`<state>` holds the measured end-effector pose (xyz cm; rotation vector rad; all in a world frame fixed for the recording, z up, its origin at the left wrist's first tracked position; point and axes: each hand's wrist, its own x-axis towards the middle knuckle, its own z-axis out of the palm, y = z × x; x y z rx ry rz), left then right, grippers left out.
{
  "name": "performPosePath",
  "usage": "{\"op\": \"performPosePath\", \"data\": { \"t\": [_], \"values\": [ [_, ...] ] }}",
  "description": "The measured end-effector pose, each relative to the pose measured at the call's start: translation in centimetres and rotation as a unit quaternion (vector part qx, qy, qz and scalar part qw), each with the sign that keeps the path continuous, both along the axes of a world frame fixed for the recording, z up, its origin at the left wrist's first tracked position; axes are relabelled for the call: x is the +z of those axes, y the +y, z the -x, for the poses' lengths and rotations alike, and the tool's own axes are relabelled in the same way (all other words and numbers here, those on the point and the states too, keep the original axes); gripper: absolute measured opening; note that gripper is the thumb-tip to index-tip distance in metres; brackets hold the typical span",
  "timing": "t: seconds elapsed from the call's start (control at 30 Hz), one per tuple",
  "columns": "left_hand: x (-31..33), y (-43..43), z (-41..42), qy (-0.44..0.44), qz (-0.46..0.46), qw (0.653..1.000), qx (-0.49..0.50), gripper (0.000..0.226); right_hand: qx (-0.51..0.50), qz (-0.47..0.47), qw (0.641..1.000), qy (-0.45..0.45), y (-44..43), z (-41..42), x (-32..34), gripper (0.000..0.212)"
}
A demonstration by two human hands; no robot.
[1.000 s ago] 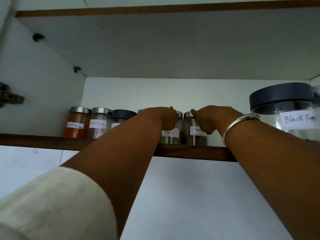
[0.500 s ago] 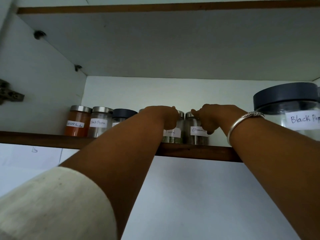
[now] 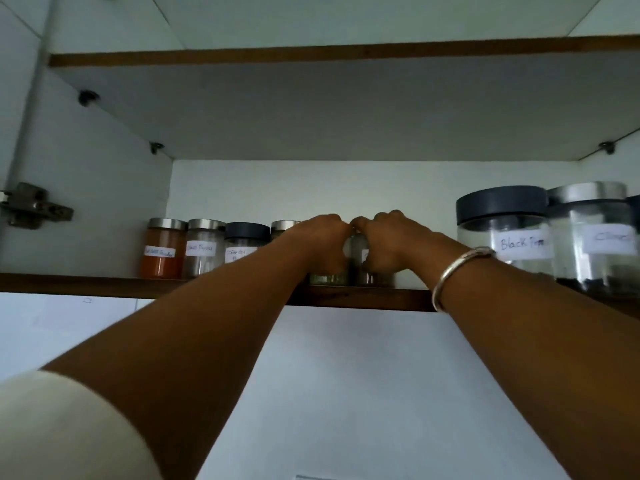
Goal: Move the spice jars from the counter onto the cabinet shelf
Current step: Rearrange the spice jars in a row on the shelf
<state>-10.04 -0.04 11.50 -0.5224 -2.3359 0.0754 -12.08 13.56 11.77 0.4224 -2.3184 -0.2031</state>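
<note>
Both my arms reach up to the wooden cabinet shelf (image 3: 363, 299). My left hand (image 3: 320, 242) grips a small glass spice jar (image 3: 327, 278) that stands on the shelf; only its base shows under the fingers. My right hand (image 3: 384, 244) grips the jar beside it (image 3: 375, 278), also mostly covered. The two hands touch at the knuckles. A silver bangle (image 3: 457, 271) sits on my right wrist.
Left of my hands stand an orange-filled jar (image 3: 162, 249), a pale jar (image 3: 204, 249), a dark-lidded jar (image 3: 244, 244) and a steel-lidded one (image 3: 284, 228). Right stand a large dark-lidded "Black Pepper" jar (image 3: 502, 230) and a large steel-lidded jar (image 3: 592, 237). A door hinge (image 3: 31, 206) juts out at left.
My hands have slid over the two jars so their labels are now covered, and the knuckles have come together. The view has tilted, showing more of the shelf's right side.
</note>
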Motion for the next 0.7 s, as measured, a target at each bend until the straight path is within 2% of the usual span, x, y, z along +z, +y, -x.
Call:
{"op": "performPosePath", "data": {
  "t": [0.13, 0.2, 0.47, 0.6, 0.7],
  "values": [
    [-0.4, 0.5, -3.1, -0.018, 0.041, 0.999, 0.018, 0.047, 0.016, -0.004, 1.000, -0.003, 0.2, -3.2, -1.1, 0.067],
    [-0.4, 1.0, -4.9, -0.023, 0.059, 0.998, 0.027, 0.053, 0.023, 0.000, 1.000, 0.008, 0.9, -5.0, -1.3, 0.065],
    [-0.1, 3.5, -10.5, -0.033, 0.078, 0.996, -0.012, 0.062, 0.001, -0.017, 0.999, 0.035, 4.2, -12.2, -1.0, 0.057],
    [0.2, 4.2, -11.7, -0.032, 0.082, 0.995, -0.038, 0.074, -0.037, 0.029, 0.999, 0.011, 6.2, -15.2, -1.3, 0.064],
    [0.1, 4.6, -11.8, -0.047, 0.095, 0.993, -0.047, 0.080, -0.042, 0.058, 0.997, 0.008, 7.5, -16.9, -1.6, 0.060]
  ]
}}
